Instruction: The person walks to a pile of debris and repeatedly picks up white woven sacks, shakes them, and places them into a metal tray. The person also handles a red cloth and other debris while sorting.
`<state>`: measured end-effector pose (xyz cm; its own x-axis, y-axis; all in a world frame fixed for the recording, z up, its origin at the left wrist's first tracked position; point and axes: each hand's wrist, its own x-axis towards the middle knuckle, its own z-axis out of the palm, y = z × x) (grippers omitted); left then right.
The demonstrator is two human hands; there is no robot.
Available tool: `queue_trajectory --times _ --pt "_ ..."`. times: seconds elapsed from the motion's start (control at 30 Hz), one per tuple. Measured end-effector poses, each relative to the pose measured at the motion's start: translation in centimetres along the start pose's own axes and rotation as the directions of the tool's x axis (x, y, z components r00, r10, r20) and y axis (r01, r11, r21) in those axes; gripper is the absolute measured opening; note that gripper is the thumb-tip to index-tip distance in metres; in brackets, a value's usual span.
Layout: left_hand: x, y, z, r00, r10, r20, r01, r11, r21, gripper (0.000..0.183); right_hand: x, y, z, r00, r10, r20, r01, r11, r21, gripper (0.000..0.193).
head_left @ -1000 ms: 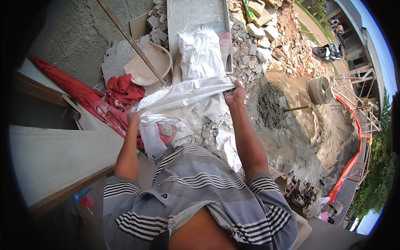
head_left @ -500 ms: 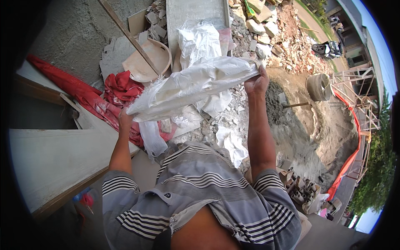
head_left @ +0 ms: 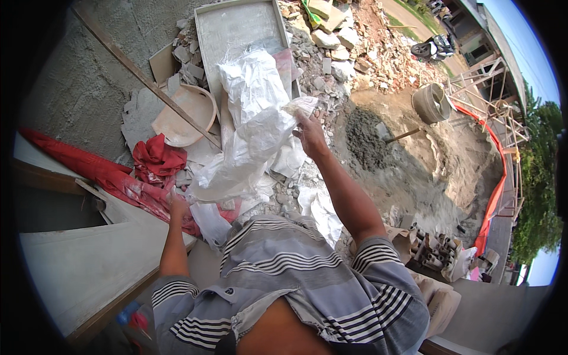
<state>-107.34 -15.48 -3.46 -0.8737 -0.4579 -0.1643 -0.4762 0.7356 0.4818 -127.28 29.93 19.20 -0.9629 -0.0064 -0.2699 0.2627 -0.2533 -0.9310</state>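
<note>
A crumpled white woven sack (head_left: 245, 157) hangs slantwise in front of me, its frayed edge toward the lower left. My right hand (head_left: 311, 135) is closed on its upper right end, fingers pinching the bunched cloth. Near the sack's lower left edge is my left hand (head_left: 178, 205); its fingers are small and blurred against the red cloth, so whether they grip the sack is unclear. Behind the held sack, another white sack (head_left: 251, 74) lies on a pale shallow tray (head_left: 236, 23). Red cloth (head_left: 157, 157) lies beyond my left hand.
A wooden pole (head_left: 139, 74) slants across a round beige basin (head_left: 186, 115). Broken stones (head_left: 334, 38) and rubble lie at the back. To the right are wet grey mortar (head_left: 370, 139) with a handled tool, a bucket (head_left: 431, 103) and sand. A pale panel (head_left: 83, 254) stands at left.
The sack has gone from stretched out between both hands to hanging slack and tilted. My right hand has moved left; my left hand is slightly lower. The view has shifted.
</note>
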Motion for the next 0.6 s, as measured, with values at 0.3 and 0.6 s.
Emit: queue_trajectory --times 0.3,0.6 --pt "-2.9 11.2 2.0 0.931 0.180 0.318 -0.048 0.922 -0.384 0.074 0.8 8.6 2.3 0.972 0.207 0.109 -0.176 0.953 -0.247 0.035" --pt "-5.8 27.3 -1.5 0.938 0.336 0.083 -0.221 0.766 -0.604 0.057 -4.5 6.5 7.5 0.906 0.212 0.366 -0.179 0.976 -0.121 0.034"
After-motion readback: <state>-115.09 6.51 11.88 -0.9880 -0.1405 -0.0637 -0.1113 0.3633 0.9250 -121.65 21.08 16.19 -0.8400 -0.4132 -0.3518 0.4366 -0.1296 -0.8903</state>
